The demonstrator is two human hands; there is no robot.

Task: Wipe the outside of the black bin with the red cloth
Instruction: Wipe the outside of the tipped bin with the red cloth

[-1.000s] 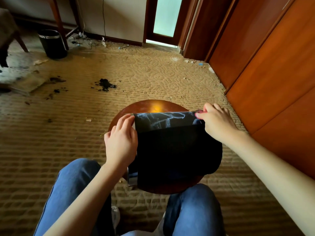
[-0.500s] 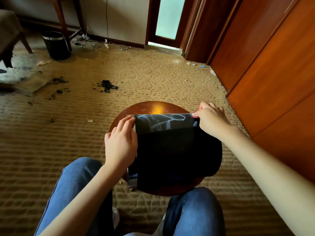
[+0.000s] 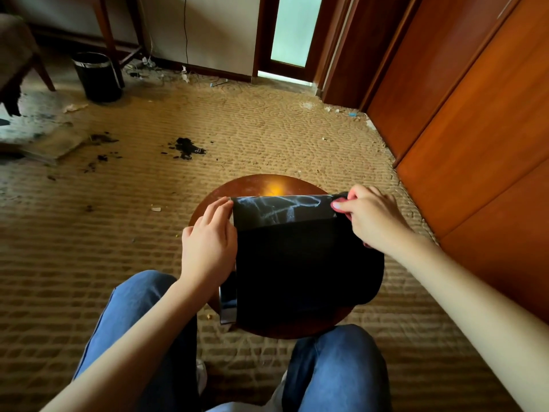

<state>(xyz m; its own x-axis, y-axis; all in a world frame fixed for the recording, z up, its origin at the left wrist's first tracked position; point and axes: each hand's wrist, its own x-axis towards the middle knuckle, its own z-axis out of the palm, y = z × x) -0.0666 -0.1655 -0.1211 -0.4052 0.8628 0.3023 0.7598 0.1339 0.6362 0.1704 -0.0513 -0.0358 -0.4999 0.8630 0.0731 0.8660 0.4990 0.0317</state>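
The square black plastic bin (image 3: 297, 263) stands on the round brown wooden surface (image 3: 267, 185) between the person's knees, within easy reach of both hands. The left hand (image 3: 208, 242) lays fairly straight fingers (image 3: 221, 207) flat against the bin's side wall, gripping nothing, apparently to brace it against rubbing. Opposite, the right hand (image 3: 374, 218) curls its fingers round the bunched red cloth (image 3: 341, 200), pressed to the bin's upper corner just at the fingertips, probably to wipe that outer edge

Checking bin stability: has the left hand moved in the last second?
No. The left hand stays on the black bin's upper left edge, same spot against the stool's rim.
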